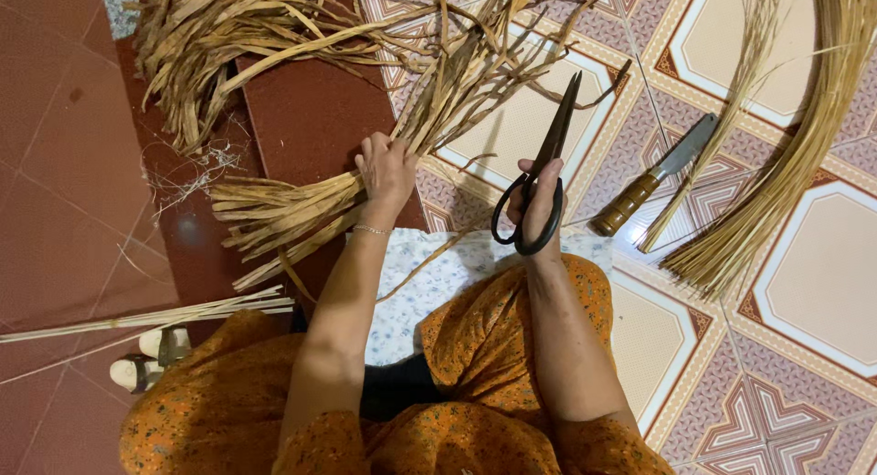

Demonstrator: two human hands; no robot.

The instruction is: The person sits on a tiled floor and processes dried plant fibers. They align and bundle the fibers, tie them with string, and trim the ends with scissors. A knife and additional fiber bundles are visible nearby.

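Head view: left hand fingers clenched round leaf bundle, floor, just left of scissors. Right hand fingers hooked through handles, blades nearly closed. Bundle best gripped tight, ends evened. Knife right of scissors.

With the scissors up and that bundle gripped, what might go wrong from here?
1. The long black scissors in the right hand point at the bundle of dried tan leaf strips near the left hand; its fingers may get nicked.
2. Loose strips splay from the bundle, so a cut may come out uneven.
3. The wooden-handled knife lies bare on the patterned floor tiles beside the right arm; a sweep could catch it.
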